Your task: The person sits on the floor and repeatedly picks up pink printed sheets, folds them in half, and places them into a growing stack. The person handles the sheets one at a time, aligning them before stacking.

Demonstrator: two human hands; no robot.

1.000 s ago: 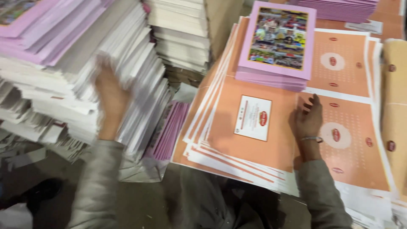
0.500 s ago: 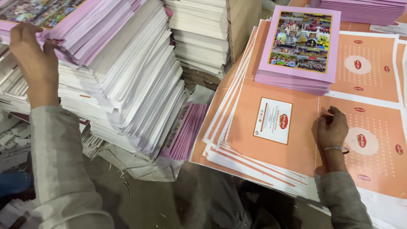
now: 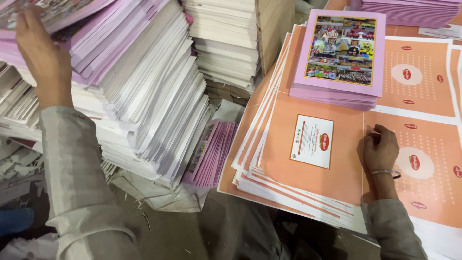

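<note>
The left hand (image 3: pixel 42 58) grips the top pink-edged booklet (image 3: pixel 57 12) of the tall slanting stack (image 3: pixel 139 91), fingers curled over its lifted edge (the thumb seems tucked underneath, though it is hidden). The right hand (image 3: pixel 380 151) rests loosely curled, holding nothing, on the orange printed sheets (image 3: pixel 313 183). Just above that hand sits a smaller pile of pink booklets (image 3: pixel 339 58).

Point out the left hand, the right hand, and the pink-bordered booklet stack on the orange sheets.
left hand (image 3: pixel 41 58), head view, back of the hand.
right hand (image 3: pixel 380 149), head view, back of the hand.
pink-bordered booklet stack (image 3: pixel 342 50), head view, top cover's picture.
</note>
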